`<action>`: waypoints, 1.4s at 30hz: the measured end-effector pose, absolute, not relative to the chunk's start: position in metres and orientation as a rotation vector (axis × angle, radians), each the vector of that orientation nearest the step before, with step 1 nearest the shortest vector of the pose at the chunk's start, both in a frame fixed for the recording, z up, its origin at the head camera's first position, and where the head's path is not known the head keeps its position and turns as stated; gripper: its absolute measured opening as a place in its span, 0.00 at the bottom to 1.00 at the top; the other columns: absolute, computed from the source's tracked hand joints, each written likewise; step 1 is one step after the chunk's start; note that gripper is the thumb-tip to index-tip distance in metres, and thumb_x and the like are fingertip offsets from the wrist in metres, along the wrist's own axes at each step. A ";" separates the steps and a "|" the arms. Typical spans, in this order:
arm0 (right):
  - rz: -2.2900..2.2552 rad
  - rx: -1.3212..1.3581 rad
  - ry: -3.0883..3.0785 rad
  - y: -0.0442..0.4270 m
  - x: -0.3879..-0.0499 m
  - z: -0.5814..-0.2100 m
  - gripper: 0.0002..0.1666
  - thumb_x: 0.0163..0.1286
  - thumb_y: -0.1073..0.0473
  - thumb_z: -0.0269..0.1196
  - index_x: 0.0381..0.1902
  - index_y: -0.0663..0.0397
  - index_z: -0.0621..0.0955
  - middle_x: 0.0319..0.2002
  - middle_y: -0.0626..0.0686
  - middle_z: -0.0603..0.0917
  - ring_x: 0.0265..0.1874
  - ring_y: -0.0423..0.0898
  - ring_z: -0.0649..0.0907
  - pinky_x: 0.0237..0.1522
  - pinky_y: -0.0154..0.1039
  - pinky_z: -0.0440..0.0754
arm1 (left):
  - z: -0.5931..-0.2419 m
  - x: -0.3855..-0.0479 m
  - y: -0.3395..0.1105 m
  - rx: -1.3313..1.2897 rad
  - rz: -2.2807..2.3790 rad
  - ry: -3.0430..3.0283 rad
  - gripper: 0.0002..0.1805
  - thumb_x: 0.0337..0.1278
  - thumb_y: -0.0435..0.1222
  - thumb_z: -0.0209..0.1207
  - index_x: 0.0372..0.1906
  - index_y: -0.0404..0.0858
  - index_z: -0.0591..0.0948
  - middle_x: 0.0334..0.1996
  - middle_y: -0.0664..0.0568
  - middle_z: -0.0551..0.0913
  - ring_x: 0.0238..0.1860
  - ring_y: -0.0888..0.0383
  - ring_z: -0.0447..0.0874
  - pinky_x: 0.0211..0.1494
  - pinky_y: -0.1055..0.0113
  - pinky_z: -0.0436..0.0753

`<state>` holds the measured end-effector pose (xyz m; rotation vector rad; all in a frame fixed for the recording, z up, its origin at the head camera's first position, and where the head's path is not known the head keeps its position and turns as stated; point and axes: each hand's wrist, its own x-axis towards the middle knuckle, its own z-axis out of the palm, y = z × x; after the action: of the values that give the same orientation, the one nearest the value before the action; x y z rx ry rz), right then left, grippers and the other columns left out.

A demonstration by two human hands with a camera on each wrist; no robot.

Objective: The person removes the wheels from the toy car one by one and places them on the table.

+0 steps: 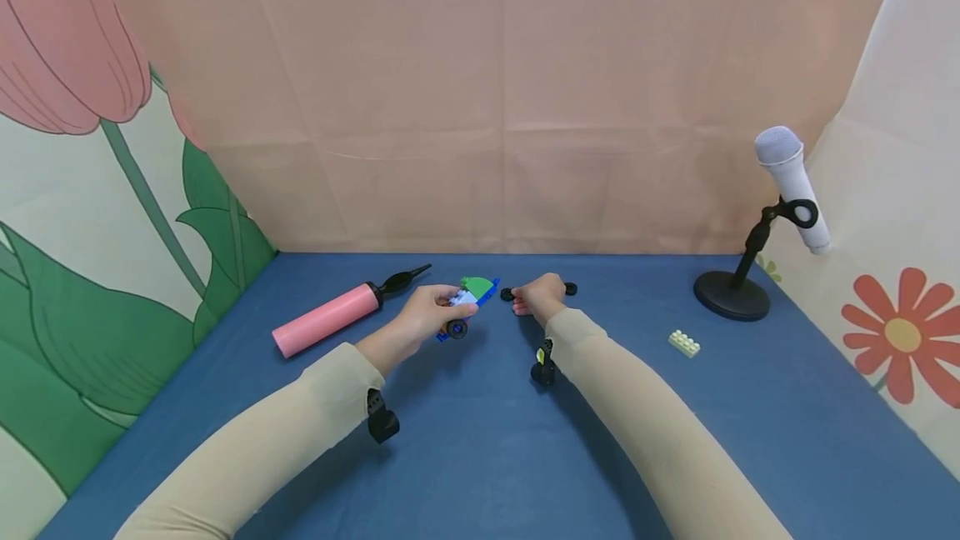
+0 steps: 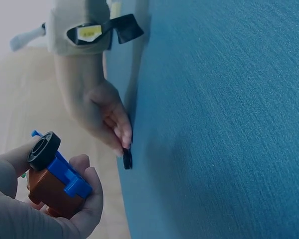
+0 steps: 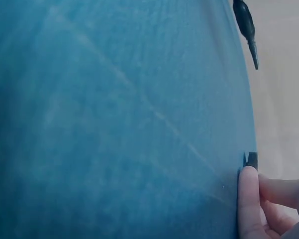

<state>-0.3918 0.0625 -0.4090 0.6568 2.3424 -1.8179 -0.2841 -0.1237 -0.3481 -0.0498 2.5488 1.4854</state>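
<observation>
My left hand (image 1: pixel 423 317) grips a small toy car (image 1: pixel 467 300) built of blue, green and white blocks, raised above the table. The left wrist view shows its brown block (image 2: pixel 56 191), blue chassis and a black wheel (image 2: pixel 44 151). Low at the table, my right hand (image 1: pixel 542 297) pinches a small black wheel (image 2: pixel 128 159) between thumb and fingers. Only part of that black wheel (image 3: pixel 252 159) shows past the fingertips in the right wrist view. Just right of this hand lies another black piece (image 1: pixel 571 288), probably a wheel, partly hidden by the hand.
A pink hand pump (image 1: pixel 326 321) with a black nozzle lies left of the hands on the blue table (image 1: pixel 465 457). To the right are a pale building brick (image 1: pixel 684 343) and a white microphone (image 1: pixel 793 186) on a black stand (image 1: pixel 731 296). Printed sheets wall three sides.
</observation>
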 end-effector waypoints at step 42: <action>-1.804 -0.150 1.981 0.090 -0.307 -0.346 0.22 0.70 0.60 0.60 0.57 0.70 0.77 0.47 0.64 0.85 0.38 0.49 0.88 0.57 0.52 0.77 | -0.347 -0.304 -0.114 -0.013 1.701 2.323 0.29 0.62 0.44 0.62 0.64 0.33 0.72 0.54 0.40 0.80 0.44 0.54 0.85 0.47 0.61 0.84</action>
<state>-0.3074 0.0897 -0.3456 -0.1499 1.9813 -1.8044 -0.3039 -0.1137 -0.3465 -0.0128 2.3227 1.7008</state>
